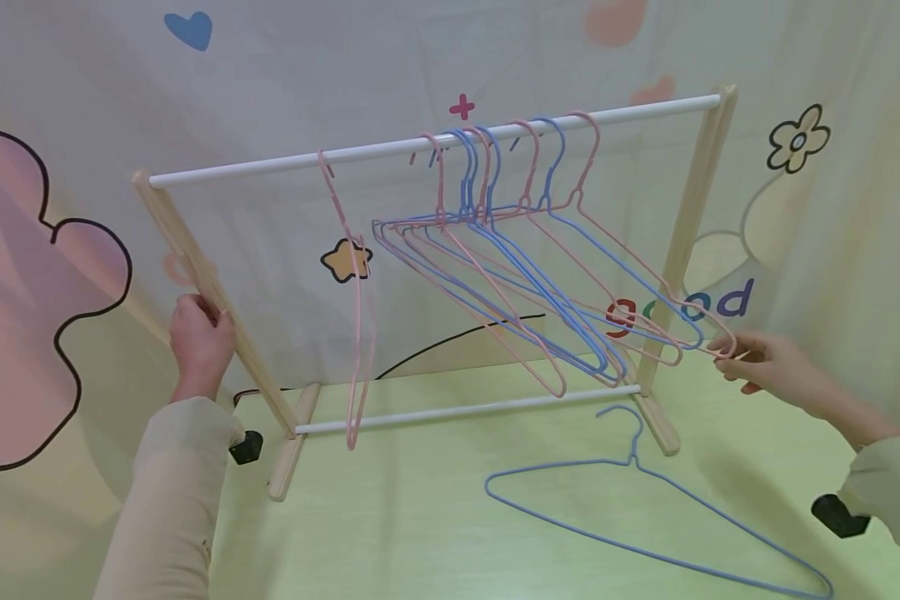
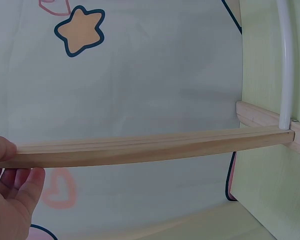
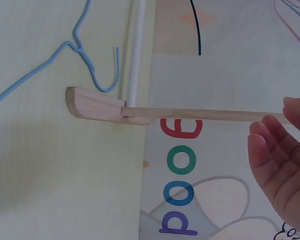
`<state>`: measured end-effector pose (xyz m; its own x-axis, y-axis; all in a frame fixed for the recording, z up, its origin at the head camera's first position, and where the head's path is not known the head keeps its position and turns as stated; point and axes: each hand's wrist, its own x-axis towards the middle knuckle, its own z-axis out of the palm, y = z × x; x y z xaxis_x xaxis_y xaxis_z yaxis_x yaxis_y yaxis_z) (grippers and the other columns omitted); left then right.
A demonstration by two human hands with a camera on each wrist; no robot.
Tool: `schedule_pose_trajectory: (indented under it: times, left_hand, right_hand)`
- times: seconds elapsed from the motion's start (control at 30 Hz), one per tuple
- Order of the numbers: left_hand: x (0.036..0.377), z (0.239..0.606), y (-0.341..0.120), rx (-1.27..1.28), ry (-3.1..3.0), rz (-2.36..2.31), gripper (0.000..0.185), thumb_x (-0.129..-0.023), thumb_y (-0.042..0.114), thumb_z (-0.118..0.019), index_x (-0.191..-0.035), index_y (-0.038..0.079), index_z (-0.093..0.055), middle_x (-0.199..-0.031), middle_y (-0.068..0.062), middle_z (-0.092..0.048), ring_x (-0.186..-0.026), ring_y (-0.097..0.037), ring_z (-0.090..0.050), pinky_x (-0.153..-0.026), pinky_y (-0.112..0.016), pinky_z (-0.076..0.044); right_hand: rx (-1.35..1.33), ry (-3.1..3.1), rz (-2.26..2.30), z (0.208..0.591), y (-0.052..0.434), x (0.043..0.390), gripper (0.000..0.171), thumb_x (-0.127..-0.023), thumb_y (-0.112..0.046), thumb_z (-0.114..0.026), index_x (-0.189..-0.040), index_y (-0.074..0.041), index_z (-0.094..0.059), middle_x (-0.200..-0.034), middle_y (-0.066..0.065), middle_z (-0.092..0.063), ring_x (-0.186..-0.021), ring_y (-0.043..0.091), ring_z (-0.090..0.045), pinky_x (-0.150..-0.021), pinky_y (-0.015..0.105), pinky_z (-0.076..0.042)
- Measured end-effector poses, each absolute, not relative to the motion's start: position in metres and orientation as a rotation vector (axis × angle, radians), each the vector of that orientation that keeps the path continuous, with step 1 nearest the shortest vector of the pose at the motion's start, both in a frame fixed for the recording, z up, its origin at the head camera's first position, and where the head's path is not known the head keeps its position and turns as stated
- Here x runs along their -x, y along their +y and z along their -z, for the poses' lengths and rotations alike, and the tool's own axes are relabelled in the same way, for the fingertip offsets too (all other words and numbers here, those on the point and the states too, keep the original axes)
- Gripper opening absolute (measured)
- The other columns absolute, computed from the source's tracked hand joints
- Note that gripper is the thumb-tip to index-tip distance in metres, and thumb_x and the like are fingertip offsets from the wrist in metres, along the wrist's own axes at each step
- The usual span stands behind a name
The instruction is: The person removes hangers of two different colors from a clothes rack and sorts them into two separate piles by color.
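Hangers everywhere: pink and blue wire ones crowd the white rail (image 1: 435, 143) of a small wooden rack (image 1: 690, 217). Left hand (image 1: 198, 342) grips the left post (image 1: 195, 258), fingers wrapped round it. Right hand (image 1: 757, 358) pinches the low tip of the rightmost pink hanger (image 1: 645, 275); it looks light, thin and springy, best taken near its hook. One blue hanger (image 1: 645, 517) lies on the desk (image 1: 420, 533), near right.

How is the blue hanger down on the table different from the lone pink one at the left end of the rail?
The blue hanger lies flat on the table, off the rack; the lone pink hanger hangs by its hook from the top rail. The blue one shows its whole outline; the pink one is seen nearly edge-on. Both are thin wire hangers that neither hand touches.
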<state>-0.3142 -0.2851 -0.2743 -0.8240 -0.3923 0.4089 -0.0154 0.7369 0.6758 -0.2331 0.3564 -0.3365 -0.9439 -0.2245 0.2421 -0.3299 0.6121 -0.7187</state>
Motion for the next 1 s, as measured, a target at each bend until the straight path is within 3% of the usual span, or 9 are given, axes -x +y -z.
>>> schedule_pose_trajectory:
  times: [0.13,0.3,0.4,0.63,0.87,1.0]
  left_hand:
    - [0.314,0.274,-0.284,-0.309,-2.386,0.927,0.031,-0.089,0.016,-0.041,-0.111,-0.006,-0.038,-0.100,-0.021,-0.044,-0.090,-0.035,-0.044,-0.075,-0.042,-0.038]
    - [0.313,0.274,-0.284,-0.308,-2.371,0.921,0.031,-0.088,0.016,-0.042,-0.111,-0.005,-0.039,-0.101,-0.021,-0.045,-0.091,-0.035,-0.044,-0.077,-0.042,-0.037]
    - [0.312,0.274,-0.283,-0.307,-2.368,0.917,0.031,-0.088,0.016,-0.042,-0.111,-0.006,-0.039,-0.100,-0.021,-0.045,-0.091,-0.035,-0.044,-0.077,-0.042,-0.038]
    - [0.313,0.274,-0.284,-0.305,-2.372,0.912,0.031,-0.089,0.015,-0.042,-0.111,-0.005,-0.039,-0.100,-0.021,-0.045,-0.090,-0.035,-0.044,-0.076,-0.042,-0.038]
    - [0.314,0.274,-0.284,-0.309,-2.372,0.917,0.030,-0.089,0.016,-0.042,-0.110,-0.005,-0.040,-0.099,-0.021,-0.045,-0.089,-0.034,-0.044,-0.076,-0.041,-0.038]
    - [0.314,0.274,-0.284,-0.306,-2.374,0.918,0.031,-0.088,0.016,-0.043,-0.110,-0.005,-0.040,-0.099,-0.021,-0.045,-0.090,-0.035,-0.044,-0.076,-0.041,-0.038]
  right_hand:
    - [-0.461,-2.673,-1.228,0.320,0.354,0.237,0.031,-0.085,-0.002,-0.053,-0.088,-0.033,-0.054,-0.074,-0.018,-0.055,-0.063,0.002,-0.054,-0.051,0.024,-0.047]
    - [-0.409,-2.711,-1.112,0.300,0.348,0.240,0.013,-0.087,-0.009,-0.053,-0.095,-0.019,-0.056,-0.075,-0.021,-0.053,-0.063,0.001,-0.052,-0.053,0.023,-0.047]
    - [-0.401,-2.720,-1.078,0.289,0.344,0.240,0.012,-0.088,-0.012,-0.052,-0.099,-0.010,-0.055,-0.077,-0.023,-0.053,-0.064,0.001,-0.053,-0.054,0.022,-0.047]
    - [-0.378,-2.711,-1.151,0.265,0.333,0.244,0.018,-0.088,-0.018,-0.052,-0.103,-0.028,-0.052,-0.077,-0.021,-0.058,-0.068,0.001,-0.056,-0.059,0.020,-0.049]
    - [-0.357,-2.740,-1.172,0.244,0.314,0.251,0.036,-0.088,-0.020,-0.053,-0.119,-0.004,-0.047,-0.083,-0.020,-0.057,-0.071,0.006,-0.058,-0.061,0.021,-0.049]
    - [-0.373,-2.760,-1.168,0.236,0.305,0.255,0.039,-0.088,-0.022,-0.052,-0.122,-0.005,-0.045,-0.088,-0.019,-0.054,-0.074,0.007,-0.059,-0.064,0.022,-0.050]
